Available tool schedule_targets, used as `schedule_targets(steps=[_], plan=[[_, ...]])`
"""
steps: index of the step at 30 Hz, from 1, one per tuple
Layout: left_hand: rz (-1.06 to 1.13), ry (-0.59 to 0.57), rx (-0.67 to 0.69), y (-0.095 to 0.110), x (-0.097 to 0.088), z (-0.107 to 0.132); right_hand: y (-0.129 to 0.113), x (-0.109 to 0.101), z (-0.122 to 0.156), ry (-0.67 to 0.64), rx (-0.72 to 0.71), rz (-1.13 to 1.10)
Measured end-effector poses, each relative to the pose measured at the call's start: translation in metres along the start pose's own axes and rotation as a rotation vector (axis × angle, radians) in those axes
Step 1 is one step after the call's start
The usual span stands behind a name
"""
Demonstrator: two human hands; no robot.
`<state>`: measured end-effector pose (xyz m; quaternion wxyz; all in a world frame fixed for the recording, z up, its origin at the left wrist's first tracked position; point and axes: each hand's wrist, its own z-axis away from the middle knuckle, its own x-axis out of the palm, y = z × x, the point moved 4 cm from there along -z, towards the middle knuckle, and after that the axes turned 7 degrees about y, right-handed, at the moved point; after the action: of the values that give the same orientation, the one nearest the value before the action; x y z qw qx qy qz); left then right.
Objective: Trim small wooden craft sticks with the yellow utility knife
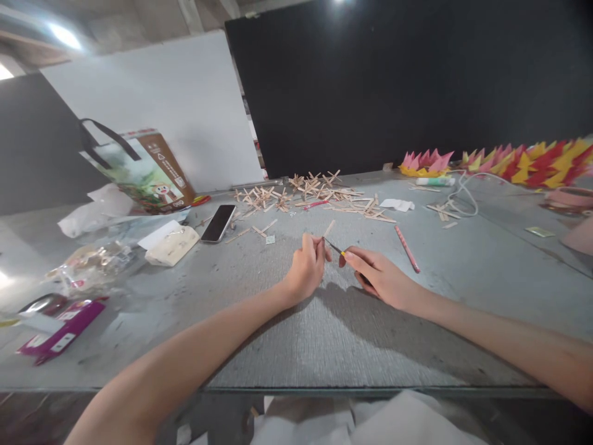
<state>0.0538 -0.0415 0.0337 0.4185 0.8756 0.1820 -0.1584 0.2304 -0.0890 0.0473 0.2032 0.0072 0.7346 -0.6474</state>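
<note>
My left hand [306, 266] pinches a short, flat wooden stick [330, 228] that points up and away over the middle of the table. My right hand [382, 279] is closed around a slim tool [334, 247] with a narrow dark shaft and a bit of yellow by my fingers; its exact kind does not show. The tool's tip meets the stick close to my left fingertips. Beyond both hands lies a pile of wooden sticks [315, 188], many crossed into star-like shapes. A pink patterned pencil-like rod [407, 248] rests to the right of my right hand.
A phone [219, 223], a printed bag [148, 173], clear plastic packaging [92, 267] and a purple packet [62, 330] lie on the left. Pink, yellow and red folded paper pieces [532, 162], a glue stick [435, 181] and a white cable [467, 194] are at the right back.
</note>
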Motion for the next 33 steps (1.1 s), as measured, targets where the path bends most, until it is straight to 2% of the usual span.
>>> schedule_targets(steps=[6,12,17,19,23,25,27,28,31,33], plan=[[-0.005,-0.104,0.074,-0.002,0.005,0.004,-0.002,-0.001,-0.002,0.000,-0.011,-0.016],[-0.051,-0.012,0.034,-0.005,0.003,0.001,0.000,-0.002,-0.001,-0.004,0.033,-0.012],[-0.062,-0.145,0.061,-0.001,0.004,0.003,0.000,-0.002,-0.001,-0.008,0.004,-0.008],[-0.057,-0.163,0.066,0.002,0.004,0.005,-0.002,-0.002,-0.002,0.002,-0.011,-0.006],[0.008,-0.104,0.025,0.001,0.004,0.003,-0.004,-0.001,-0.002,0.012,0.011,0.011],[0.070,0.021,-0.065,-0.007,0.000,-0.004,-0.002,0.000,-0.001,0.006,0.069,0.034],[0.142,0.230,-0.182,-0.021,-0.008,-0.012,0.000,-0.002,0.001,0.023,0.115,0.059],[0.155,0.269,-0.194,-0.026,-0.010,-0.016,0.001,-0.004,0.002,0.035,0.124,0.070],[0.219,0.247,-0.248,-0.039,-0.010,-0.025,-0.002,-0.010,0.005,0.053,0.101,0.097],[0.267,0.193,-0.263,-0.039,-0.008,-0.026,-0.006,-0.013,0.008,0.056,0.079,0.122]])
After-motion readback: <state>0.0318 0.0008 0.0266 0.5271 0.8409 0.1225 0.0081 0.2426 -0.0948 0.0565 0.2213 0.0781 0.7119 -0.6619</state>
